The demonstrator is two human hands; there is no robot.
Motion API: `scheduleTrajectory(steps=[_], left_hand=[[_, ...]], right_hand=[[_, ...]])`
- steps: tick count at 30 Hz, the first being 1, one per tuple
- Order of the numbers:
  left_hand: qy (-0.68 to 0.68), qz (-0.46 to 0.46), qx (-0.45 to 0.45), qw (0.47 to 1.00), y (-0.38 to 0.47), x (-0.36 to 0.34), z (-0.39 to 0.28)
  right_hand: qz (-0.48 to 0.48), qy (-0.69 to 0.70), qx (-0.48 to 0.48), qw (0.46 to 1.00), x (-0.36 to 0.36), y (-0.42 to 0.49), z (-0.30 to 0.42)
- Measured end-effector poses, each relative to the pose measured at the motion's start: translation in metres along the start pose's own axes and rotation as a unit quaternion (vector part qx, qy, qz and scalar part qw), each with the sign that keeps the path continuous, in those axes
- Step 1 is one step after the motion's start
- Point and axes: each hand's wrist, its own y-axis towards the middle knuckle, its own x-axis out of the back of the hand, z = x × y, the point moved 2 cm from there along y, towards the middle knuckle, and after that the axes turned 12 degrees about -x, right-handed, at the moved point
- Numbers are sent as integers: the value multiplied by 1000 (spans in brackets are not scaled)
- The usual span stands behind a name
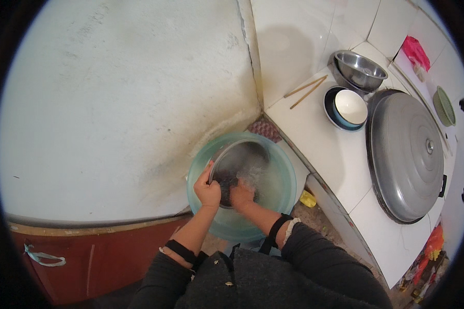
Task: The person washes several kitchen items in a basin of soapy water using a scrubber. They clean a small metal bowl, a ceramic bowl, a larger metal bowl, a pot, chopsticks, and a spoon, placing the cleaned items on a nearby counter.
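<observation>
A large translucent green plastic basin (290,170) holding water lies before me. My left hand (208,189) grips the rim of a round metal bowl (220,154), which is tilted inside the basin. My right hand (241,194) is down in the bowl's lower part, blurred, where water splashes and something dark lies. Whether the right fingers hold anything cannot be made out.
On the white tiled counter (324,150) at right are wooden chopsticks (308,92), stacked bowls (351,107), steel basins (360,69) and a wok with a large metal lid (402,154). A green plastic basket (444,106) is farther right. A red wooden door (120,262) is at lower left.
</observation>
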Motion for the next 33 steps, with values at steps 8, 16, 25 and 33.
scheduleTrajectory(steps=[8,16,25,33], left_hand=[[-11,-27,35,999,-1,3,12],[56,68,-106,990,29,30,-19],[17,131,-258,957,92,83,-95],[143,151,-315,926,102,106,-153]], right_hand=[[13,51,116,992,9,-16,19],[43,-168,246,954,27,-23,-37],[-54,455,172,872,124,8,-47],[-93,519,153,836,152,-20,-27]])
